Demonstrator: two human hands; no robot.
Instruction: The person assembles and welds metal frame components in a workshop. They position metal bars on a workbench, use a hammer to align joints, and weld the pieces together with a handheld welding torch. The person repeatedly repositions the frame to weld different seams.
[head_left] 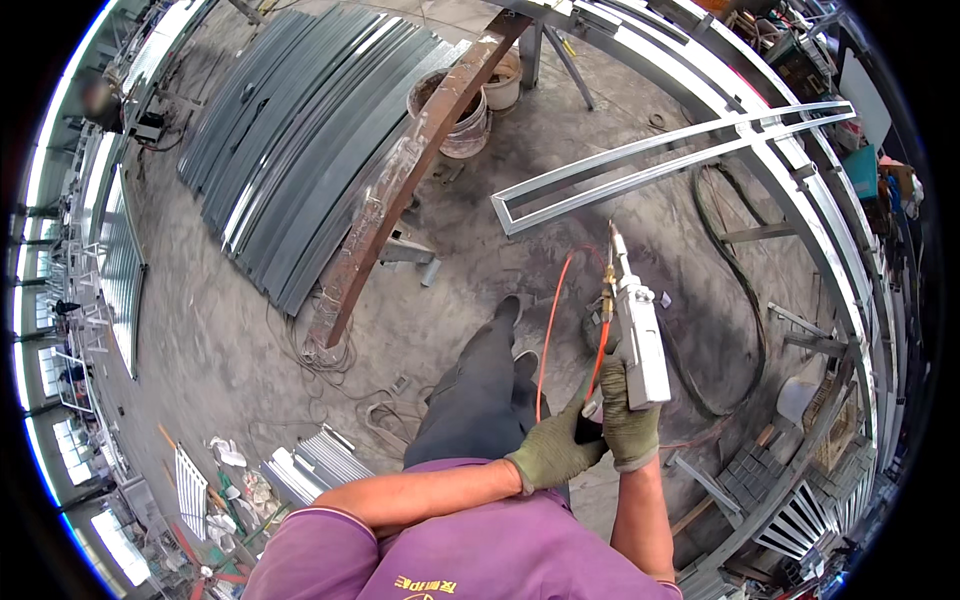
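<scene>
My right hand (pixel 630 415), in an olive-green work glove, is closed round a white, boxy welding gun (pixel 643 335). The gun's slim metal nozzle points away from me, and a brass fitting runs along its left side. From that fitting an orange hose (pixel 602 355) comes down toward my hands, and a loop of it hangs further left. Close beside the right hand, my left hand (pixel 557 450), also gloved, is curled by the hose and a dark part under the gun. What its fingers grip is hidden. A long narrow frame of silvery metal (pixel 560 205) lies ahead of the nozzle.
A rusty brown beam (pixel 415 180) stands at left-centre, with stained buckets (pixel 465 135) beside it. Long grey metal profiles (pixel 300 140) lie beyond. A curved-looking silvery rail structure (pixel 810 210) borders the right. Black cable (pixel 745 270) and thin wires (pixel 320 360) trail over the floor.
</scene>
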